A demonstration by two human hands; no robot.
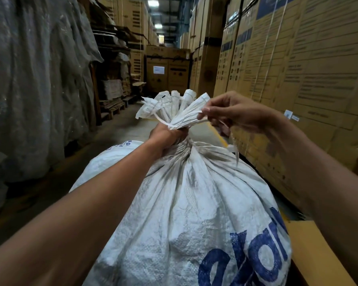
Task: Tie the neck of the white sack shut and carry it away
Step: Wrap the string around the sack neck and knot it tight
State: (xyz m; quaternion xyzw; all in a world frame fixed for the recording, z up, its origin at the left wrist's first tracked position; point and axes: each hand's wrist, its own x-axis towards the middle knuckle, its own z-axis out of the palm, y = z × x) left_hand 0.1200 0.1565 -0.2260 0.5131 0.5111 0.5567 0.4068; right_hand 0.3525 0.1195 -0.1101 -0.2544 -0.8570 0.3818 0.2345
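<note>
- The white sack (pixel 194 213) fills the lower middle of the view, bulging and full, with blue lettering on its near right side and a small patch of blue print on its far left shoulder.
- Its neck (pixel 181 144) is gathered into tight pleats at the top of the sack, and above the gather the open mouth fans out in stiff white folds.
- The left hand (pixel 165 137) grips the neck from the left, fingers curled round the bunched cloth just under the fan of folds.
- A white cord (pixel 163 120) runs over the gather just above that hand, from the left folds across toward the right.
- The right hand (pixel 234 113) is held up just right of the fanned mouth, thumb and forefinger pinching the cord's end where it comes off the gather; the other fingers are loosely curled beneath.
- A loose white strip (pixel 235 150) hangs down below the right hand, beside the sack's right shoulder.
- Tall stacks of brown cardboard cartons (pixel 298 58) line the right side of the aisle, close beside the sack, and more cartons close off its far end.
- Goods under grey plastic sheeting (pixel 29 79) stand along the left side, with wooden pallets (pixel 114 106) beyond them.
- The concrete floor (pixel 128 124) runs between the two sides.
</note>
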